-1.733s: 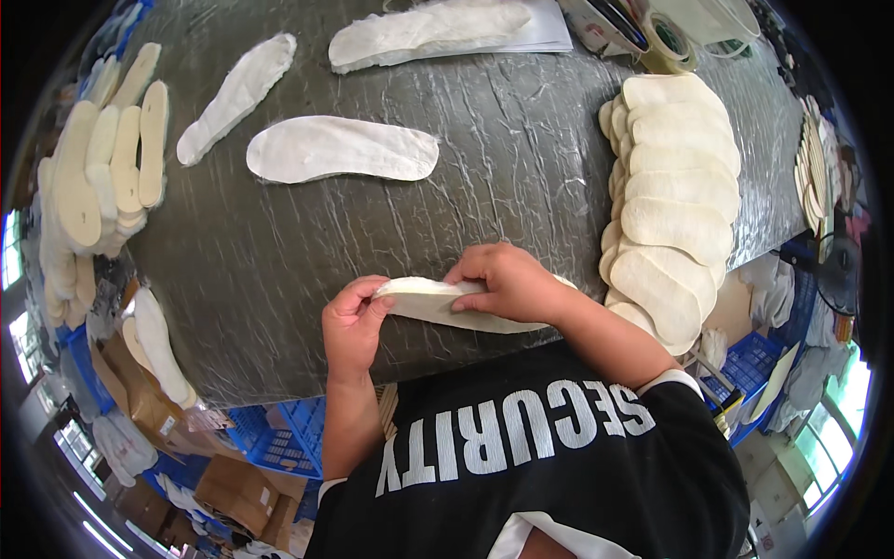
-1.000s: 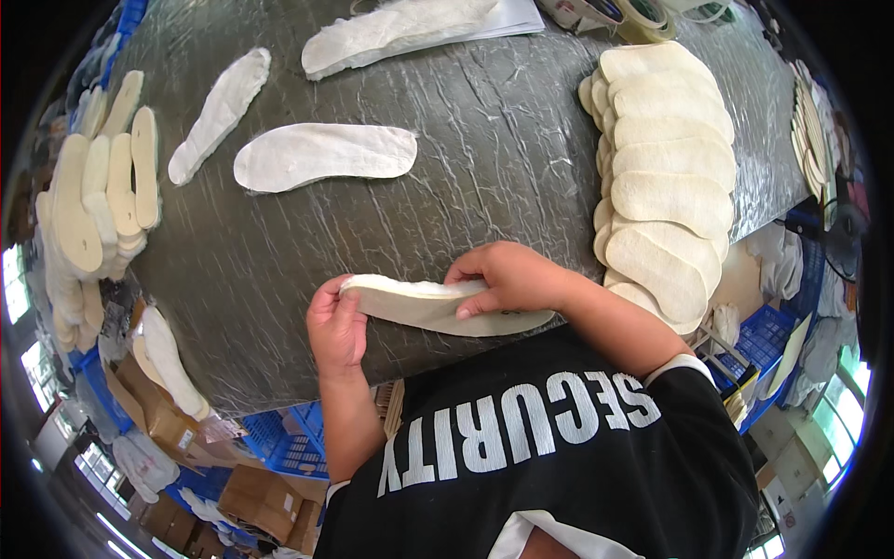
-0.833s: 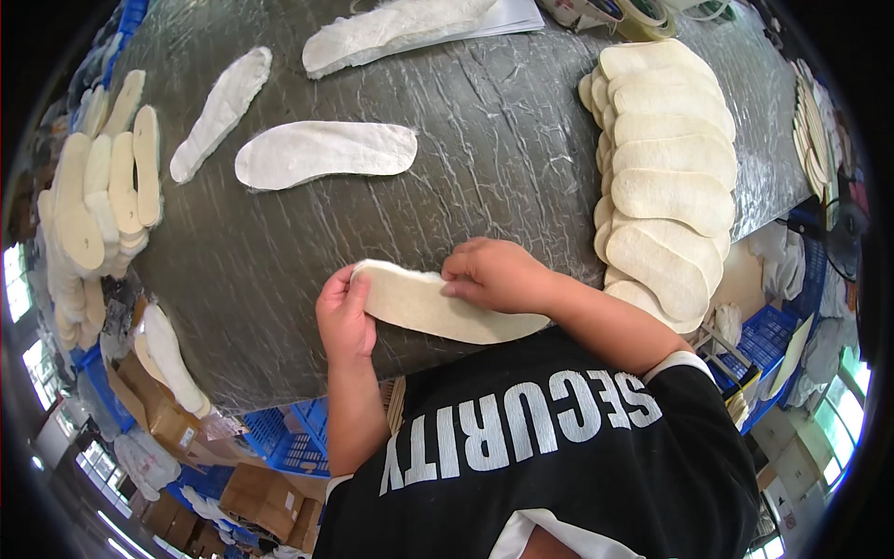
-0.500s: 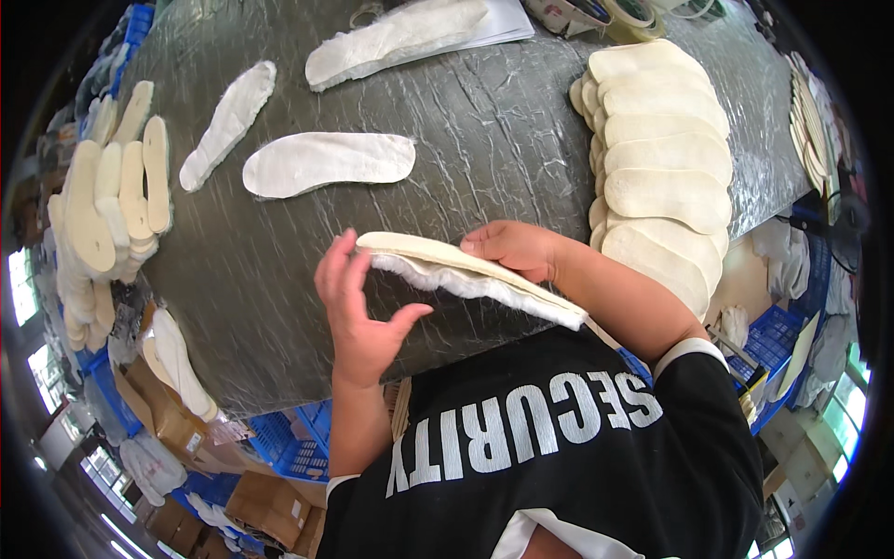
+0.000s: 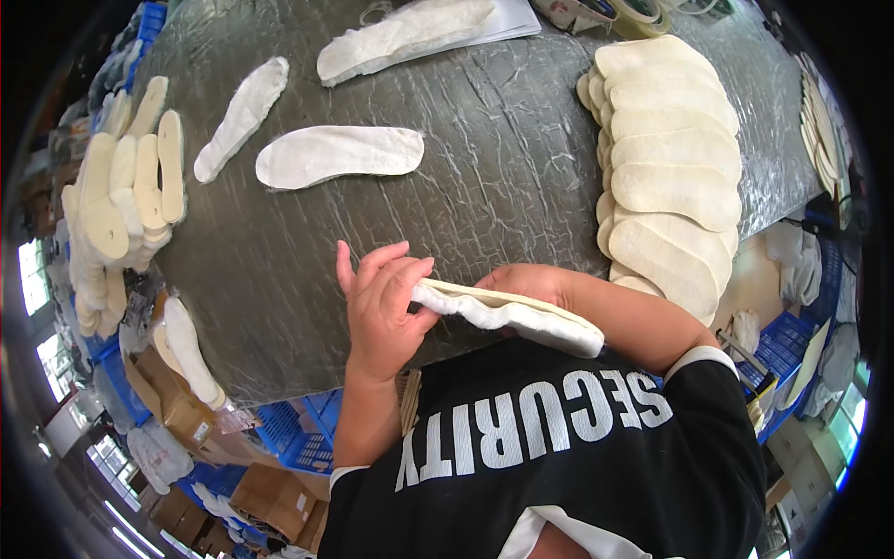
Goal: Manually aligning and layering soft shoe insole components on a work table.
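Note:
I hold a fleece insole (image 5: 545,326) edge-on near the table's front edge, with a cream sole layer on top and white fluffy pile hanging wavy below it. My left hand (image 5: 384,312) pinches its left end between thumb and index finger, the other fingers raised. Behind the insole, my right hand (image 5: 531,282) grips the far edge; part of its fingers is hidden by the insole. Beyond my hands, a white insole piece (image 5: 340,156) lies flat on the dark table. A narrower white piece (image 5: 242,119) rests slantwise to its left.
Overlapping cream insoles (image 5: 675,168) form a long stack on the right. More insoles (image 5: 102,200) are heaped at the left edge. A white fleece piece (image 5: 400,37) lies over paper at the back, near tape rolls (image 5: 643,20). Blue crates (image 5: 298,438) and cardboard boxes (image 5: 270,503) stand below the table.
My left hand has closed from spread fingers onto the insole's left end. The insole has shifted right and tilted, showing more of its fluffy side. My right hand has slid farther behind it.

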Demonstrator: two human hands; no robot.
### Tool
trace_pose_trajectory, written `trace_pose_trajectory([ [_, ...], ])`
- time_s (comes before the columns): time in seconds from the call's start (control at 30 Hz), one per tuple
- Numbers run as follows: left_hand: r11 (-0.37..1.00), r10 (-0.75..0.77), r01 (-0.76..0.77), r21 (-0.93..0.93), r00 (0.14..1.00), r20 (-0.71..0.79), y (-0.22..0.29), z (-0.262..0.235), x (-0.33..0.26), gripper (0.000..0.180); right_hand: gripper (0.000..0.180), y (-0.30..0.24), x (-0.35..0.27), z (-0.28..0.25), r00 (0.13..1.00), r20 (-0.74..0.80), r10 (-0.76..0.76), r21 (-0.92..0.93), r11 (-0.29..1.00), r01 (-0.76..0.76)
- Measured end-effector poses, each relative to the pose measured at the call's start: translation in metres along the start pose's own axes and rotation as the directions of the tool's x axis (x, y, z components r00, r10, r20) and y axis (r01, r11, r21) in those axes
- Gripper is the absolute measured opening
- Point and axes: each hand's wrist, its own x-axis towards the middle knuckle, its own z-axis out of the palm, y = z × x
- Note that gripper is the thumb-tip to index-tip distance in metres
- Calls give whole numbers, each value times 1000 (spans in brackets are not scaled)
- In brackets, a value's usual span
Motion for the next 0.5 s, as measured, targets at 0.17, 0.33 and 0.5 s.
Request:
trace_pose_trajectory([
  [0.17,999,24,-25,-27,999,-30,-1,2,-5,40,29,6,-1,-1,1000,-1,26,-94,995,-26],
  [0.33,997,13,-15,-69,1000,-29,4,-2,-9,41,25,10,-6,8,999,-48,13,-172,985,-21],
  [0.5,995,59,-59,-85,998,2,18,-4,-10,38,24,23,0,-2,999,47,4,-207,978,6],
])
